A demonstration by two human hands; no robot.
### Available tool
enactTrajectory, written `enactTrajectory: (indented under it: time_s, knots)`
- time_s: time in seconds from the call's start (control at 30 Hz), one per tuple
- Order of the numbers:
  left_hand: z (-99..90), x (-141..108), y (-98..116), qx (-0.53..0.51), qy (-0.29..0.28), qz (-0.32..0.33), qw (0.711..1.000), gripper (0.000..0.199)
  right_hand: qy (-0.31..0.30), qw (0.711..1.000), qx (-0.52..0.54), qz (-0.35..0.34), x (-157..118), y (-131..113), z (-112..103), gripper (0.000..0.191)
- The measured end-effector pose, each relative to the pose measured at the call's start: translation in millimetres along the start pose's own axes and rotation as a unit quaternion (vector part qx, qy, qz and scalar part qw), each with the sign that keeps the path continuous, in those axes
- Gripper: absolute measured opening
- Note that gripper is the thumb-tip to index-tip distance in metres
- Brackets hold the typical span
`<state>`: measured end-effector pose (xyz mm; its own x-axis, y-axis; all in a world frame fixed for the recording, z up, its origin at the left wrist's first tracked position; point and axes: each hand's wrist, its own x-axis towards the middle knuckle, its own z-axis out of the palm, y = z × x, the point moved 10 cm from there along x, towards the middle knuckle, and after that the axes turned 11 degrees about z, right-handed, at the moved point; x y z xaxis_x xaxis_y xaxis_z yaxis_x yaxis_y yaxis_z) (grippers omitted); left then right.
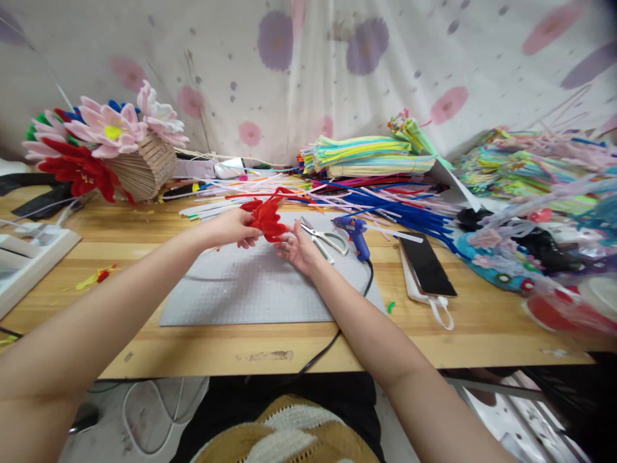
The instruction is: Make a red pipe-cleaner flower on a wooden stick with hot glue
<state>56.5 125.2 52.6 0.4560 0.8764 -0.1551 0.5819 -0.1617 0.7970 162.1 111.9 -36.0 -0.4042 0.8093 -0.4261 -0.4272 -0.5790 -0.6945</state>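
Note:
A red pipe-cleaner flower is held above the grey cutting mat. My left hand grips it from the left, with the fingers closed round its near side. On the other side my right hand has its fingers spread, palm partly turned up, close by the lower petals. Whether its fingertips touch the petals I cannot tell. Just right of that hand lie scissors with pale handles. A blue hot glue gun rests beside them, its black cord running toward the table's front edge.
Loose pipe cleaners and bundled ones line the back. A fan-shaped basket of fuzzy flowers stands at the left, above a power strip. A phone lies at the right, near a heap of plastic-wrapped supplies.

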Motion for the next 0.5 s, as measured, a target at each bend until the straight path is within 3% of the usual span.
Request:
enactTrajectory:
  time_s: [0.07,0.2,0.37,0.5]
  knots:
    - [3.2,-6,-13,-0.173,0.016,-0.069,0.982,0.010,0.010,1.000,-0.001,0.000,-3,-1,-2,0.046]
    - [37.1,-18,-16,-0.449,-0.008,-0.140,0.882,0.018,-0.013,0.999,-0.031,-0.009,-5,2,6,0.044]
    - [74.9,-16,-17,-0.594,-0.003,-0.150,0.790,0.021,-0.068,0.996,-0.008,-0.059,-6,-2,16,0.050]
    - [99.3,-7,-23,-0.629,0.005,-0.132,0.766,0.020,-0.032,0.995,0.011,-0.091,-6,-9,6,0.040]
